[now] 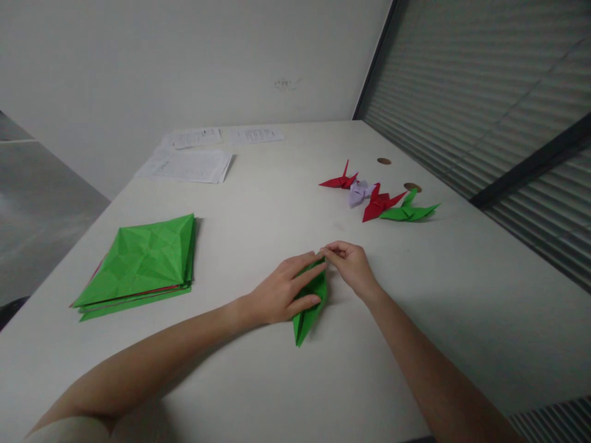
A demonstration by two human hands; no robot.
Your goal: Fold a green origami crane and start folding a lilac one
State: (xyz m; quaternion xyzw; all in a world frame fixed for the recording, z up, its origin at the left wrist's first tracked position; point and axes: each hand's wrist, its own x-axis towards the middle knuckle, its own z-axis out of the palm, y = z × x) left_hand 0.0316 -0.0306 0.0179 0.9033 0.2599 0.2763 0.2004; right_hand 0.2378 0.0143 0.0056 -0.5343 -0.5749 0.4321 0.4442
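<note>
I had the folded green origami paper (303, 326) on the white table (258, 206), right in front of the person, and took it as my clock centre. The left hand (281, 292) lay over it from nine o'clock, fingers spread wide across the folds; the right hand (353, 261), between one and two, held the paper's upper tip in a narrow pinch of thumb and finger. Between nine and ten sat a stack of creased green sheets (148, 252) with red edges showing. Near half past ten, printed papers (191, 166) lay in overlapping piles. Between twelve and two I saw a row of origami cranes: red (340, 181), lilac (360, 192), red (381, 204) and green (407, 212). Just past them, two round brown spots marked the tabletop. A pale wall (207, 61), scuffed toward twelve, closed the far end; slatted blinds (462, 80) with a dark frame ran along the table from one to three. Grey floor (55, 209) showed beyond the edge near ten.
</note>
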